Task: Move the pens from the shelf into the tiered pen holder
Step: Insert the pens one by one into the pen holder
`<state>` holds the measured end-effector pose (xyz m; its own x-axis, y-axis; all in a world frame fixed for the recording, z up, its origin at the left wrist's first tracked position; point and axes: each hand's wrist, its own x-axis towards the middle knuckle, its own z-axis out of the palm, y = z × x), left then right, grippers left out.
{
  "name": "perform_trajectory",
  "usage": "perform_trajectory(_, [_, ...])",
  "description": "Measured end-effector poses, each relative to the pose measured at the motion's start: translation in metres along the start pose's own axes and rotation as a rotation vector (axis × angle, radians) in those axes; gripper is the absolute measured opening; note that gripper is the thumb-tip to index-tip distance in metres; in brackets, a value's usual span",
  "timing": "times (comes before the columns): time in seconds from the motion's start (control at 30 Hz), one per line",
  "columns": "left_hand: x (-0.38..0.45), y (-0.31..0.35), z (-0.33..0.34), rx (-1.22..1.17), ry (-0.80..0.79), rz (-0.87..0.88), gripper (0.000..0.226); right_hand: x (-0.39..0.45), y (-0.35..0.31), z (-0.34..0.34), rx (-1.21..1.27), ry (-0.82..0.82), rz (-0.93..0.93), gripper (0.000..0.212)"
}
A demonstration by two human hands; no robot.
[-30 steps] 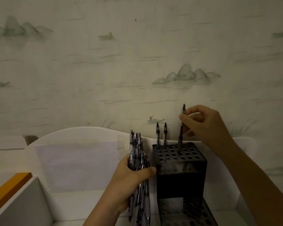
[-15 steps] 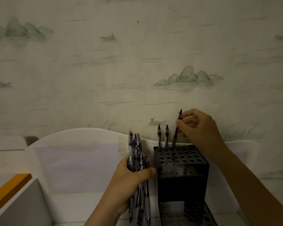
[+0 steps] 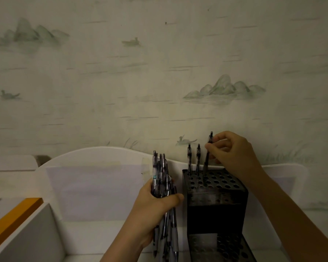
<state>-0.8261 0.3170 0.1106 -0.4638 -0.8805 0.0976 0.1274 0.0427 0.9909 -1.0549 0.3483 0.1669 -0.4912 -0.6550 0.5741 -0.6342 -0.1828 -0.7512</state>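
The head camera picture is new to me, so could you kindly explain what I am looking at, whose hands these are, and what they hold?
There is no machine here: a person wears a wide-angle camera on the head, looking forward and down at their own bare hands. The left hand grips a bundle of pens. The right hand pinches a single pen, tilted, its lower end at a hole in the back row of the black tiered pen holder. Two pens already stand upright in that row, to its left. The holder sits on a white shelf with a curved back, against a wall with painted hills and ducks. A lower tier of holes shows at the bottom edge.
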Motion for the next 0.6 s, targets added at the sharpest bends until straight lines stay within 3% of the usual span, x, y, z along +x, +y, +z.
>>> perform_trajectory(0.2, [-0.001,0.000,0.001,-0.004,0.007,-0.008,0.046,-0.002,0.008,0.003,-0.024,-0.063,0.008,0.020])
perform_trajectory(0.4, [0.000,-0.003,-0.002,-0.002,0.013,-0.004,0.034,-0.005,0.016,0.008,-0.046,-0.107,0.040,0.020])
perform_trajectory(0.6, [-0.001,-0.003,0.001,-0.018,0.019,-0.010,0.038,-0.008,0.018,0.009,-0.022,-0.113,0.055,0.020])
